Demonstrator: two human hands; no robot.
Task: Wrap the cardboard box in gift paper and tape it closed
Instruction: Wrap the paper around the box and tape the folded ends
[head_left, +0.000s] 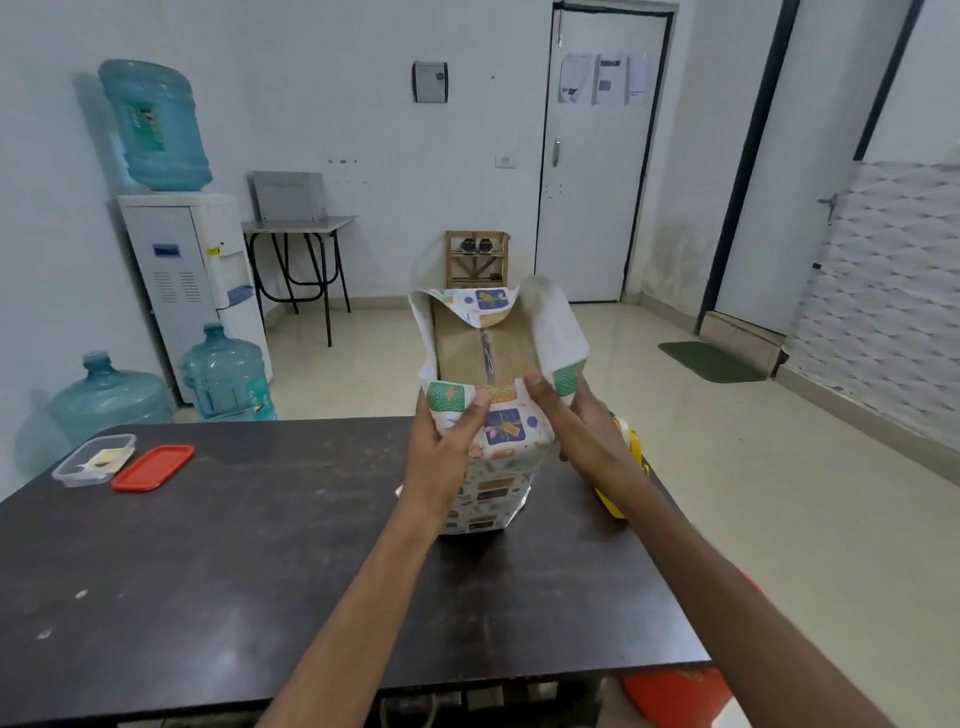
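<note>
A cardboard box (485, 345) stands upright on the dark table (234, 545), its taped brown top face bare. Patterned gift paper (493, 483) sheathes its sides, and white flaps of the paper stick up around the top. My left hand (447, 441) presses the near paper flap against the box at its upper front. My right hand (576, 415) pinches the right-hand flap near the top corner. A yellow tape dispenser (631, 457) lies on the table behind my right wrist, mostly hidden.
A clear plastic container (93, 460) and its red lid (153, 467) lie at the table's far left. Beyond the table stand a water dispenser (192, 270), spare water jugs (228, 379), a small side table and a door. A red object (675, 696) sits below the table's right front corner.
</note>
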